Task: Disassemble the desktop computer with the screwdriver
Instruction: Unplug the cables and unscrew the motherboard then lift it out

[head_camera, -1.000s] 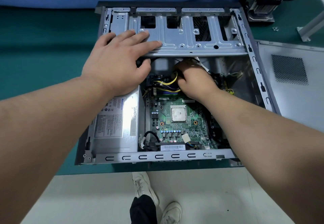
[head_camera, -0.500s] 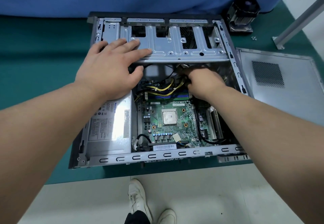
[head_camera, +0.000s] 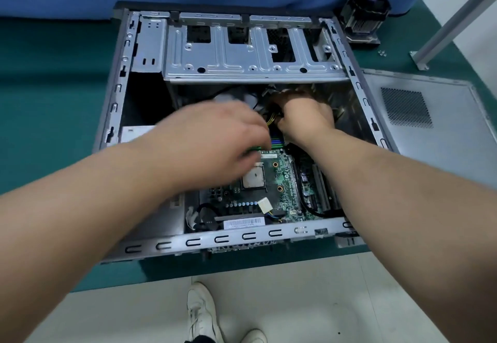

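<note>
The left hand has left the metal drive cage and now hovers blurred over the green board, fingers loosely curled, holding nothing. The right hand grips cables inside the open computer case on the green mat. The side panel lies right.

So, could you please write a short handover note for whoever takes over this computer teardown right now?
Left hand: blurred, over the green motherboard near the blue memory slots; grip unclear.
Right hand: deep under the silver metal drive cage, fingers curled at the yellow and black cable bundle.
The open grey steel computer case lies flat on the green mat.
Done: grey perforated side panel is off, lying to the right; black finned cooler and small loose screws sit behind it; the processor is bare.
Left: cables, motherboard, power supply, drive cage. No screwdriver in view.
</note>
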Available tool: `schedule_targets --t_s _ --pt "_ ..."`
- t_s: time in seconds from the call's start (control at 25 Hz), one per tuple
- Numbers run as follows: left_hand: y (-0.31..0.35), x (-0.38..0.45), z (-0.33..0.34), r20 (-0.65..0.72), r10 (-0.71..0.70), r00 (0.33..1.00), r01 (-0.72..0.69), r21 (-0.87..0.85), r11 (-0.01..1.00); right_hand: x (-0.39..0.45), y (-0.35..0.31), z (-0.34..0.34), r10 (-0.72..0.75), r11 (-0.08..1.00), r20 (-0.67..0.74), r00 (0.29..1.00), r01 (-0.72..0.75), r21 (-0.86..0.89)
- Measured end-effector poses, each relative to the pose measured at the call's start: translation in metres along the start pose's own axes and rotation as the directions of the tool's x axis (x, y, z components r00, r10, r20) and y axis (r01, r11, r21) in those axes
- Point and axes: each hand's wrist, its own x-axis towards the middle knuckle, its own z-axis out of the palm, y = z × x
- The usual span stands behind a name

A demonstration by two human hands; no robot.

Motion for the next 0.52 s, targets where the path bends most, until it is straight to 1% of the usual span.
schedule_targets --t_s 0.04,0.08,0.12,0.2,0.24,0.28,0.36,0.44,0.52 --pt "0.011 0.009 0.006 0.154 -0.018 0.988 0.015 0.027 1.0 -0.001 0.0 0.0 -0.017 1.0 -0.012 1.0 0.017 -0.008" --pt "0.02 0.019 0.013 0.299 -0.062 0.952 0.044 0.067 0.997 -0.001 0.0 0.0 -0.026 1.0 -0.017 1.0 0.026 -0.014" --pt "0.027 0.03 0.02 0.415 -0.108 0.903 0.066 0.114 0.991 0.001 0.0 0.001 -0.024 1.0 -0.011 1.0 0.024 -0.018" --pt "0.034 0.047 0.034 0.575 -0.135 0.807 0.048 0.163 0.985 0.004 0.001 0.002 0.0 1.0 0.008 1.0 0.0 -0.017" --pt "0.035 0.052 0.038 0.632 -0.134 0.763 0.031 0.17 0.985 0.005 0.001 0.003 0.002 1.0 0.004 1.0 -0.002 -0.022" --pt "0.034 0.054 0.04 0.669 -0.135 0.731 0.021 0.177 0.984 0.004 0.001 0.005 -0.016 0.999 -0.012 1.0 0.016 -0.036" --pt "0.031 0.055 0.043 0.704 -0.149 0.695 0.011 0.196 0.98 0.004 0.003 0.007 -0.082 0.994 -0.06 0.995 0.077 -0.074" --pt "0.028 0.051 0.044 0.721 -0.179 0.67 0.038 0.207 0.978 0.004 0.005 0.009 -0.109 0.992 -0.076 0.991 0.104 -0.066" --pt "0.025 0.05 0.046 0.725 -0.183 0.663 0.073 0.181 0.981 0.004 0.006 0.01 -0.106 0.994 -0.075 0.992 0.103 -0.038"
